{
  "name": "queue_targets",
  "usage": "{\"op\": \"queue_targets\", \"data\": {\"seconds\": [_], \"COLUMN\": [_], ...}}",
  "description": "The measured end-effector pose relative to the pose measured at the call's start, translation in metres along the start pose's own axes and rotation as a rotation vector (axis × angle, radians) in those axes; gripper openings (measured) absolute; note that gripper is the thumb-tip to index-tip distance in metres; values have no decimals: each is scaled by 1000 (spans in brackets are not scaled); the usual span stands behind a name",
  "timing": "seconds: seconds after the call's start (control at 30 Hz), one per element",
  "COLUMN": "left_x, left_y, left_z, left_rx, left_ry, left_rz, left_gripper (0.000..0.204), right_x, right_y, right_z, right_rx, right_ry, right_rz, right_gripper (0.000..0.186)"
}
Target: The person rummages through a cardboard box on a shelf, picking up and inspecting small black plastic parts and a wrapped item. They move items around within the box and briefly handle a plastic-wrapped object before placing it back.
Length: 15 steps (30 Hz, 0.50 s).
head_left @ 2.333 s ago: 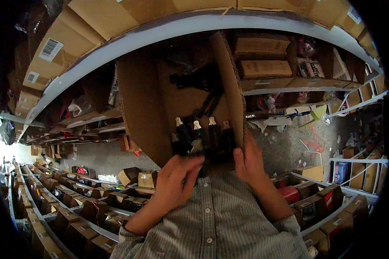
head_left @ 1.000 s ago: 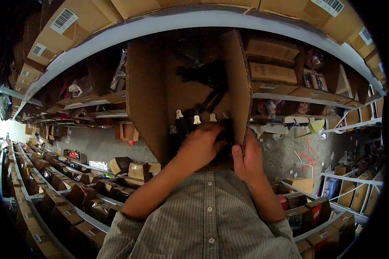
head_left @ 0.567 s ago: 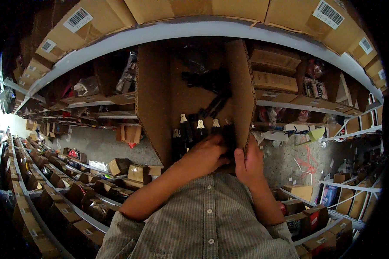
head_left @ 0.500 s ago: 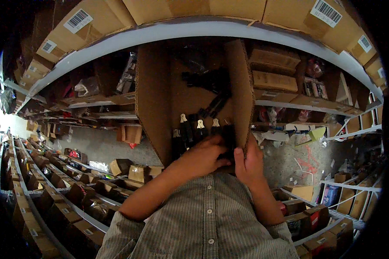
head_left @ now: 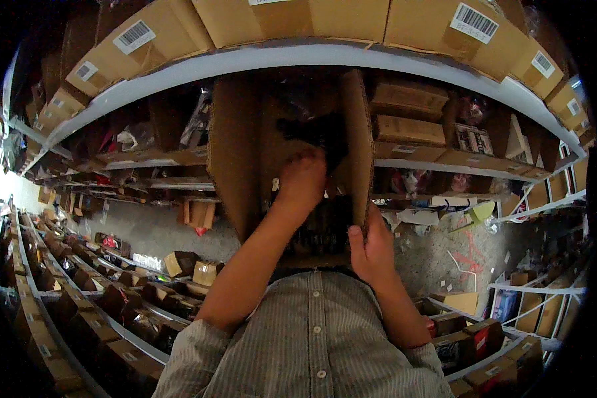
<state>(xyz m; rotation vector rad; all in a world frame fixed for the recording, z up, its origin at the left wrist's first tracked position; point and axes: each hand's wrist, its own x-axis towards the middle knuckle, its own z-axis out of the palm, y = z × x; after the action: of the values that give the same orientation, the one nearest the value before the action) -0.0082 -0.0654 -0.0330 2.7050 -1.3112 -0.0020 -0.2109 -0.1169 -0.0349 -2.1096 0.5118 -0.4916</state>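
A tall open cardboard box juts out from the shelf in front of me. My left hand reaches inside it with curled fingers, close to a pile of black items towards the back. Whatever those fingers hold is hidden in shadow. Several slim black pieces stand in a row at the near end of the box, below my left wrist; their kind is too dark to make out. My right hand grips the box's right wall near the front, thumb on the edge.
A grey shelf beam crosses above the box, with labelled cartons on it. Flat brown boxes sit to the right. Lower left, more racks hold open bins. Scraps litter the floor at right.
My left hand has moved from the near row of black pieces deeper into the box, towards the pile. The right hand still holds the wall; the view has shifted slightly.
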Motion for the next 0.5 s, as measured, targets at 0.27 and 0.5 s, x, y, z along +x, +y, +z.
{"op": "queue_targets", "data": {"seconds": [0.27,0.5], "left_x": [-31,-86], "left_y": [3,-17], "left_z": [-64,-42], "left_rx": [-283,-347], "left_ry": [11,151], "left_rz": [-4,256], "left_gripper": [30,29], "right_x": [-2,2], "right_y": [0,0], "right_z": [0,2], "right_rx": [3,-24], "right_ry": [54,41], "right_rz": [-48,-52], "right_gripper": [62,62]}}
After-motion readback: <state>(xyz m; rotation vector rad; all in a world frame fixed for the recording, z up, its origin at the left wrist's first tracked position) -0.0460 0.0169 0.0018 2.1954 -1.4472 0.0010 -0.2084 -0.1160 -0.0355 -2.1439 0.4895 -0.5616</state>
